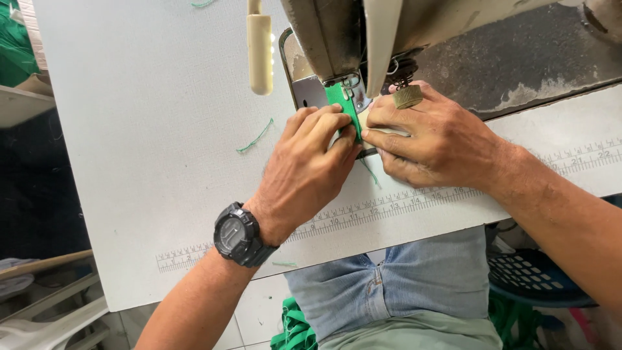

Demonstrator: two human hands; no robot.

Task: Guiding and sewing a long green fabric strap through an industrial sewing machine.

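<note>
Far left: worktop (pixel 142 162), white, bare apart from a loose green thread (pixel 254 137) and a printed ruler strip (pixel 389 206) along its near edge. Above the thread hangs a cream lamp (pixel 260 52). Left hand (pixel 304 172), with a black watch (pixel 238 234) on the wrist, lies knuckles up, fingers curled down and pressing the left side of a narrow green strip (pixel 346 107); not a closed grip, more a flat pinning hold. Strip runs from between the two hands up under the presser foot (pixel 353 87) of the sewing machine (pixel 363 32). Right hand (pixel 434 139) lies flat, fingertips touching the strip's right edge, holding it down. Judgement: strip is fed and under the foot, stitching apparently at an early stage; seam length done cannot be read, the hands cover most of it. Below the worktop: jeans-clad lap (pixel 414 279), more green fabric (pixel 295 330), a blue basket (pixel 538 279) at right.
</note>
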